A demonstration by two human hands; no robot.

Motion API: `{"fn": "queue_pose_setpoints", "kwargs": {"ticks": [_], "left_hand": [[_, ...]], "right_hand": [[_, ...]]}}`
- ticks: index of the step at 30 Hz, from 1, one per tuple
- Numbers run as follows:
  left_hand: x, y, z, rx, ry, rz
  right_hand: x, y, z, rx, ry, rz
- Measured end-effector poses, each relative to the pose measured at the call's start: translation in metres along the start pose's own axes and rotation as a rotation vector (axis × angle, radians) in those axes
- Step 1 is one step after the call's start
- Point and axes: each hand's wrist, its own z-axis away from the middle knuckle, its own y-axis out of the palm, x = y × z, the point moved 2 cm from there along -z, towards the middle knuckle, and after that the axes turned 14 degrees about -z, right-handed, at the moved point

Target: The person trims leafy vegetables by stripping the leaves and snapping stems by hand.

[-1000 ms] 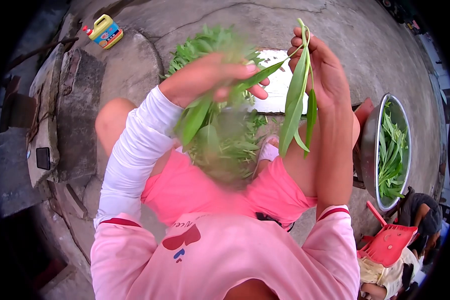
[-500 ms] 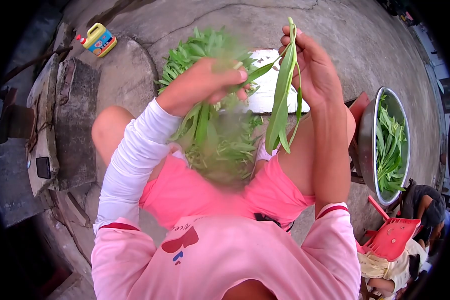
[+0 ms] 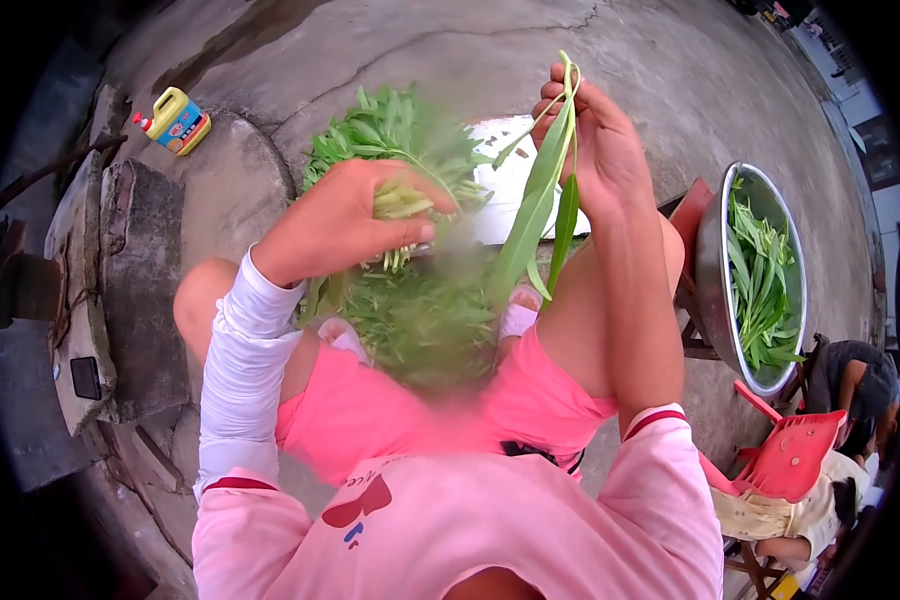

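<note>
My left hand [image 3: 355, 215], in a white sleeve, is closed round a bunch of pale green stems [image 3: 398, 200] that look like water spinach. Leaves hang below that fist. In my right hand [image 3: 605, 145], raised over my right knee, a water spinach sprig [image 3: 535, 215] is pinched near its stem top, its long narrow leaves hanging down. Beyond my left hand lies a heap of leafy greens [image 3: 355, 135]. Loose leaves and stems [image 3: 410, 325] cover the ground between my feet. A blurred smear hides part of the middle.
A white board [image 3: 505, 200] lies beyond my knees. At right stands a metal basin [image 3: 715, 270] holding greens [image 3: 760, 280]. A red plastic chair [image 3: 795, 455] and another person [image 3: 855, 390] are lower right. A yellow jug [image 3: 178, 122] and a phone [image 3: 85, 378] are at left.
My left hand has turned and drawn back leftward, bringing its bunch of stem ends into sight. The right hand still holds the sprig, slightly lower and further left. The whole view has shifted a little.
</note>
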Motion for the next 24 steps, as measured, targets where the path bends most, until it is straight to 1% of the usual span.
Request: {"fn": "queue_pose_setpoints", "kwargs": {"ticks": [2, 3, 6, 7, 10, 12, 14, 17, 20, 22, 23, 24], "left_hand": [[0.005, -0.005, -0.002, 0.000, -0.208, -0.012], [0.004, -0.005, -0.004, -0.048, -0.234, 0.108], [-0.017, -0.002, -0.008, -0.131, -0.270, 0.310], [-0.008, 0.010, -0.011, -0.166, -0.187, 0.336], [0.000, 0.015, -0.016, -0.134, -0.099, 0.213], [-0.007, 0.009, -0.014, -0.054, -0.235, 0.399], [-0.008, 0.005, -0.012, -0.010, -0.253, 0.493], [-0.002, 0.004, -0.011, 0.015, -0.271, 0.532], [-0.003, 0.001, -0.008, 0.078, -0.277, 0.428], [0.002, -0.003, -0.009, -0.099, -0.338, 0.366], [0.003, -0.003, -0.011, -0.187, -0.365, 0.337], [0.004, -0.003, -0.014, -0.211, -0.347, 0.399]], "right_hand": [[-0.005, 0.001, 0.000, -0.025, 0.014, 0.016], [-0.008, 0.001, 0.000, -0.035, 0.026, 0.021], [-0.018, -0.001, -0.001, -0.045, 0.052, 0.117], [-0.021, -0.002, -0.002, -0.046, 0.057, 0.162], [-0.029, 0.002, -0.002, -0.083, 0.025, 0.178], [-0.026, 0.000, -0.003, -0.075, 0.047, 0.163], [-0.024, 0.000, -0.004, -0.063, 0.063, 0.144], [-0.023, -0.001, -0.002, -0.057, 0.063, 0.124], [-0.023, -0.002, -0.003, -0.053, 0.047, 0.173], [-0.023, 0.000, 0.000, -0.029, 0.034, 0.252], [-0.025, 0.004, 0.002, 0.002, 0.063, 0.356], [-0.033, 0.012, 0.006, -0.046, 0.011, 0.440]]}}
